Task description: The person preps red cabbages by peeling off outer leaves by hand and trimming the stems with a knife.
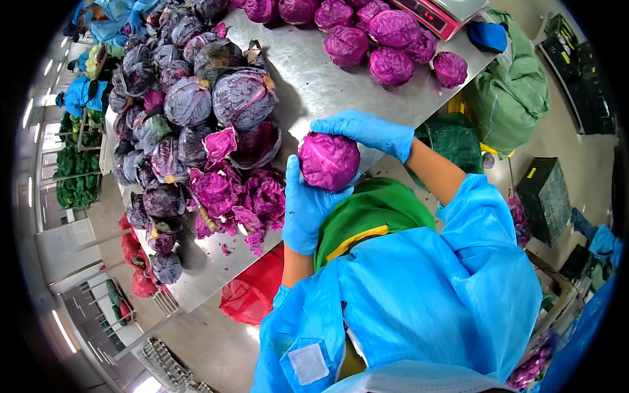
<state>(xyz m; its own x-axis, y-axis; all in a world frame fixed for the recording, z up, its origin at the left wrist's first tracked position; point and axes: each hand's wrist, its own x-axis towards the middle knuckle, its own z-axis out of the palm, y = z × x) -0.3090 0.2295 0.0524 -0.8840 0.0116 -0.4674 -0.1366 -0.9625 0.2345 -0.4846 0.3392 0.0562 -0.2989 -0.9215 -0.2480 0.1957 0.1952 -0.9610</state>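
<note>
A peeled, bright purple red cabbage (329, 162) is held between my two blue-gloved hands, close to my body at the edge of the steel table (301, 72). My left hand (308, 208) cups it from below and the left side, thumb pointing up. Across its top lies my right hand (363, 131), fingers curved over it. Left of my hands, torn purple leaves (242, 196) lie in a loose heap. Beyond them is a large pile of unpeeled, dark, dusty red cabbages (188, 101). A hollow outer leaf (257, 145) sits at the pile's edge.
Several peeled cabbages (393, 29) rest at the table's far side beside a red-fronted scale (429, 18) and a blue object (487, 37). A green sack (514, 85) stands right. Red net bags (252, 285) hang below the table edge. People in blue work far left.
</note>
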